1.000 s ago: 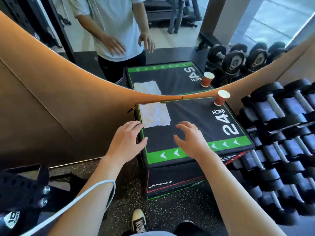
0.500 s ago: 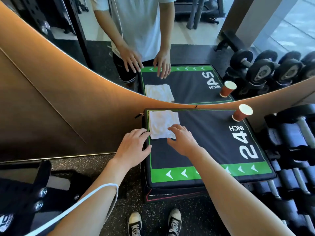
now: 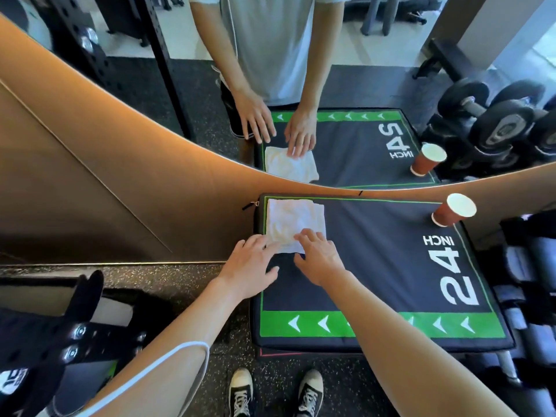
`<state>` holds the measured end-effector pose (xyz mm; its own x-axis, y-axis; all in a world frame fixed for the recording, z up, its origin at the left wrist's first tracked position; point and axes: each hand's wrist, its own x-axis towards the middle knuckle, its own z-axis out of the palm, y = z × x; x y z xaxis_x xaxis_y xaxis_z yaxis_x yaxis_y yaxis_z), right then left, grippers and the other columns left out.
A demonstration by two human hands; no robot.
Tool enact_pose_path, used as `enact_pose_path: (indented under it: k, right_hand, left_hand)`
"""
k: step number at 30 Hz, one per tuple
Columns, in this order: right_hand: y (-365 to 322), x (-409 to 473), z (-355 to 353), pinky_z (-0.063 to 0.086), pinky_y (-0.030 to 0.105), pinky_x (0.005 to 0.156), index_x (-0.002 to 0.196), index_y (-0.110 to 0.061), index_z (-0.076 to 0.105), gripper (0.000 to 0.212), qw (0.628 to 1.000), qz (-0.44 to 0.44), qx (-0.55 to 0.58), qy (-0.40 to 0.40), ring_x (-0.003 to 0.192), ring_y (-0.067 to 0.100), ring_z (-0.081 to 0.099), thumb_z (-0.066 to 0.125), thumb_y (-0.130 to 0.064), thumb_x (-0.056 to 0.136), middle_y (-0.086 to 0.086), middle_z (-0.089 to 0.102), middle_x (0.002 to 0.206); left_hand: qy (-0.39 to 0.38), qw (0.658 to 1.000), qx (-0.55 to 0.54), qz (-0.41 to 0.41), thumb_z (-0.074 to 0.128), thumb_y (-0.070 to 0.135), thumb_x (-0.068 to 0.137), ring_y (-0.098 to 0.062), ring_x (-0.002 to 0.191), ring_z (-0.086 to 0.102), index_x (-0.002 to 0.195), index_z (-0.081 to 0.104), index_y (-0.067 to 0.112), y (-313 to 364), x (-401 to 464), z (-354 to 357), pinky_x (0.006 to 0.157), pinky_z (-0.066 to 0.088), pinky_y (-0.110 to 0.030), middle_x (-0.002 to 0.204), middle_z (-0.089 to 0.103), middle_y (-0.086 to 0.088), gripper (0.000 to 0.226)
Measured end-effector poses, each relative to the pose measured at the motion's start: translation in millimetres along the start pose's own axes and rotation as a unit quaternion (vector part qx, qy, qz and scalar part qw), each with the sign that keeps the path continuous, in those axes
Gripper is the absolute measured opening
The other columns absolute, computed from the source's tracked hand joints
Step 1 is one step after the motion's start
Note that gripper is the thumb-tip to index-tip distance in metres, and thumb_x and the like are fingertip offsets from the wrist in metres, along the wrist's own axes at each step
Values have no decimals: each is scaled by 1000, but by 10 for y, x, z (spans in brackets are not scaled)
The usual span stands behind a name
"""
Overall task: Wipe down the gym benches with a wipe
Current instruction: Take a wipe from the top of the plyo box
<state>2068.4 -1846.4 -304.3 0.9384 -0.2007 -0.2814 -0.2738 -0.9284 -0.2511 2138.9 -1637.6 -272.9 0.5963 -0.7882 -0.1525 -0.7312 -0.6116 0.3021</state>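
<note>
wipe: white, folded roughly square, lying flat in the far-left corner of the box top, so no real long axis; your fingers hide its near edge
right hand: your fingertips curl down onto the wipe's near edge, though I can't tell if they're pinching it
left hand: your fingers lie straight, with the tips on the wipe's near-left corner
plyo box: black pad marked "24 INCH", butted against the mirror
paper cup: upright in the far-right corner
dumbbells: to the right, cut off by the frame

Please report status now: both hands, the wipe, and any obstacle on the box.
Left hand and right hand flat, fingertips on wipe. Wipe at far left corner of box. Paper cup at far right corner.
</note>
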Motion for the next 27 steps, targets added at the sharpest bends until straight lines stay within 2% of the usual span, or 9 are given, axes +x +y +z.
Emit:
enact_pose_path:
  k: [4,10,13,17,21,24,27]
  right_hand:
    - [70,-103,72,40,44,106,151,-25,44,53,1000,-10,8,4,138,25,40,53,-37,100,-2,40,154]
    - [223,-527,254,44,42,96,144,-25,52,50,999,-6,7,34,128,25,48,57,-31,95,-3,48,145]
    - [318,-840,359,46,43,92,139,-24,55,46,999,5,10,51,124,27,52,59,-29,94,-2,52,140]
    - [445,-1232,432,46,43,94,143,-25,52,48,998,38,13,50,125,27,51,57,-33,96,-3,50,143]
    - [535,-1609,484,45,44,98,146,-27,48,49,996,69,20,44,127,26,47,51,-35,98,-4,47,145]
    - [576,-1838,554,49,45,96,145,-27,49,49,995,73,26,59,123,27,49,51,-33,96,-4,48,141]
    - [607,-1960,616,49,44,94,145,-29,48,50,995,72,24,63,123,25,49,51,-36,96,-5,47,141]
  left_hand:
    - [-16,1000,-1,4,54,42,100,-23,152,29,156,42,28,155,116,111,118,34,-49,163,38,0,58]
    - [-41,999,5,2,57,39,98,-27,151,31,152,48,28,411,180,337,119,35,-52,164,36,-3,56]
    - [-66,998,6,23,58,40,98,-27,151,30,156,43,29,620,146,507,119,33,-51,165,34,-3,61]
    - [-69,996,-6,63,60,38,97,-26,153,28,156,45,27,905,98,675,120,34,-48,164,35,-3,62]
    - [-65,991,-12,117,63,34,93,-25,148,35,147,53,27,1118,29,782,114,41,-47,157,44,0,56]
    - [-48,987,-19,155,64,29,88,-27,142,44,140,58,28,1195,-55,866,107,47,-47,149,52,0,52]
    - [-54,986,-4,160,59,33,90,-26,149,37,143,55,30,1217,-122,931,113,41,-45,156,47,0,53]
